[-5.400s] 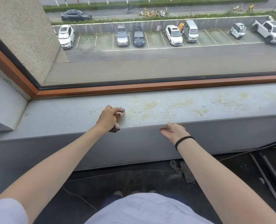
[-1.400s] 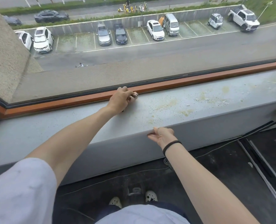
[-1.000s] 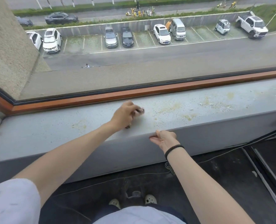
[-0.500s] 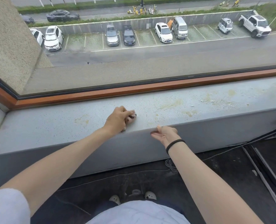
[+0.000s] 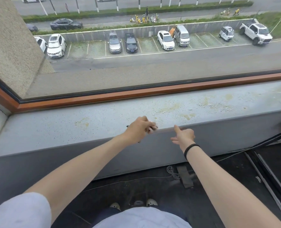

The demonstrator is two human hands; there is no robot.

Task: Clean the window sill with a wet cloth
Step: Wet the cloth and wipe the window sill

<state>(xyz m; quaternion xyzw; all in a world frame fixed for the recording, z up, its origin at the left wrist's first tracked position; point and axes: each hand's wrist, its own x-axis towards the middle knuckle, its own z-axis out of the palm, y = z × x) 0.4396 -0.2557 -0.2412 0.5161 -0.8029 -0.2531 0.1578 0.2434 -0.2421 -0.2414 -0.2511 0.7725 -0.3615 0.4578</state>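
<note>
Head view, frame centre: your left hand (image 5: 139,129) curls round the cloth (image 5: 153,128) at the window sill (image 5: 54,127) front edge; your right hand (image 5: 184,135), fingers loosely spread, holds nothing.

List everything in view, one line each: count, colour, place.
window sill: one, grey, across the middle under the window.
stains: several patches, yellowish, mostly on the sill's right half.
window frame: one, orange-brown, along the sill's far edge.
cloth: one, darkish, mostly hidden, at the sill's front edge.
parked cars: several, white, grey and black, in the lot outside.
cable: one, pale, coiled on the dark floor.
shoes: two, pale, bottom centre.
wristband: one, black, on the right wrist.
left hand: one, grips the cloth.
right hand: one, fingers straight, at the front edge beside it.
</note>
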